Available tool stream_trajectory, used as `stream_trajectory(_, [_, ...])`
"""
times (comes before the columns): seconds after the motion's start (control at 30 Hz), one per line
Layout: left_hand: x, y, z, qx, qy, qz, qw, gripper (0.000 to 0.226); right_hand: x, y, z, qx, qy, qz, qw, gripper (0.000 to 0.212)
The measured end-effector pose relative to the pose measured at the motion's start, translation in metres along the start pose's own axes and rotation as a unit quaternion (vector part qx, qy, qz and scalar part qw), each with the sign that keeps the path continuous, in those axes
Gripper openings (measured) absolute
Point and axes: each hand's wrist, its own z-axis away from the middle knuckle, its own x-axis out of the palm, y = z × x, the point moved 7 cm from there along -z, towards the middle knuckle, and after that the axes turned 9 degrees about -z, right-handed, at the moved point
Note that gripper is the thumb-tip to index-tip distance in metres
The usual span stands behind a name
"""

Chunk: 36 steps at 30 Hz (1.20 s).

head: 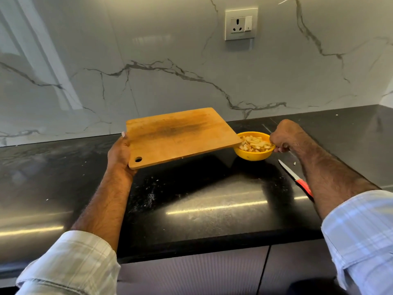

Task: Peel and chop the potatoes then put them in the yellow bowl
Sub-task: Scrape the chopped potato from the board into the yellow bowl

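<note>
- Potato pieces [255, 143] sit heaped in the one yellow bowl [253, 155] on the counter [202, 199], too many to count.
- My left hand [119, 154] grips one stiff, bare wooden board [180, 135], tilted over the bowl.
- My right hand [282, 137] curls at the rim, seemingly pinching it.
- Bowl looks light, likely slippery: hold the rim.
- One knife [295, 177] lies nearby.

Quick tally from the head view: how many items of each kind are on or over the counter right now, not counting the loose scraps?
Cutting board: 1, held tilted in the left hand
Yellow bowl: 1, holding chopped potato, gripped at the rim by the right hand
Knife: 1, lying on the counter
Total: 3
</note>
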Motion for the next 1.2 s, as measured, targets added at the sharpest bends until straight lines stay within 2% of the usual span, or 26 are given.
stream_trajectory(0.27, [-0.017,-0.018,-0.004,-0.013,-0.009,-0.068,0.998,0.046,-0.020,0.015,0.004,0.008,0.128,-0.079,0.989,0.020])
stream_trajectory(0.4, [-0.024,-0.025,-0.002,-0.033,-0.015,-0.110,0.993,0.046,-0.015,0.011,0.012,0.014,0.136,-0.079,0.988,0.019])
stream_trajectory(0.5, [-0.020,-0.028,0.002,-0.046,-0.026,-0.142,0.988,0.034,-0.011,0.007,0.017,0.014,0.140,-0.089,0.986,0.017])
stream_trajectory(0.63, [-0.017,-0.019,-0.011,0.004,-0.024,-0.251,0.968,0.034,-0.003,-0.001,0.023,0.004,0.127,-0.098,0.987,0.015])
stream_trajectory(0.77, [-0.011,-0.015,-0.020,0.079,-0.021,-0.404,0.911,0.033,-0.001,-0.010,0.025,-0.003,0.120,-0.099,0.988,0.020])
stream_trajectory(0.9, [-0.007,-0.011,-0.025,0.111,-0.035,-0.610,0.783,0.053,0.001,-0.012,0.023,-0.007,0.116,-0.110,0.987,0.021])
stream_trajectory(0.97, [-0.005,-0.010,-0.030,0.122,-0.038,-0.658,0.742,0.056,0.004,-0.013,0.023,-0.011,0.108,-0.110,0.988,0.022])
stream_trajectory(1.2, [0.004,-0.013,-0.036,0.148,-0.014,-0.758,0.635,0.054,0.016,-0.021,0.020,-0.017,0.093,-0.110,0.989,0.025])
